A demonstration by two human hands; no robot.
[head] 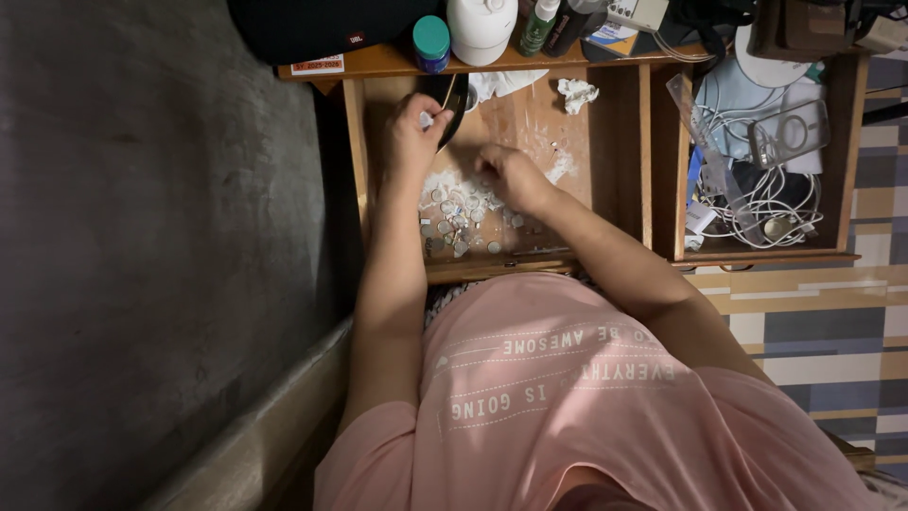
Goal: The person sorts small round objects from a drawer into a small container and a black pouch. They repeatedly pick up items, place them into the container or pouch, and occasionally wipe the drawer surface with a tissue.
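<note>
A dark grey bed surface (151, 246) fills the left of the scene, and a person in a pink printed T-shirt (567, 397) sits at the near edge. Two open wooden drawers lie ahead: the left wooden drawer (615, 151) holds the hands, and the right wooden drawer (846, 142) is packed with white coiled cables (766, 199) and a clear phone case (790, 132). On the brown shelf edge (378, 61) beyond the drawers stand a white plastic jar (480, 28), a small blue jar with a teal lid (431, 43) and a green-capped bottle (537, 26). A crumpled white tissue (575, 93) rests at the far side of the left drawer.

Both forearms reach forward from the body into this drawer. The left hand (411, 137) is raised by the far left corner, fingers curled shut on a small white object (426, 120), just beside a dark round dish (452, 99). The right hand (511, 175) lies palm down, fingers bent narrow; what it pinches, I cannot tell.

The scattered small round coins (454, 222), mixed with white powder, spread on the drawer floor between the two hands and nearer, with no clear long axis.
</note>
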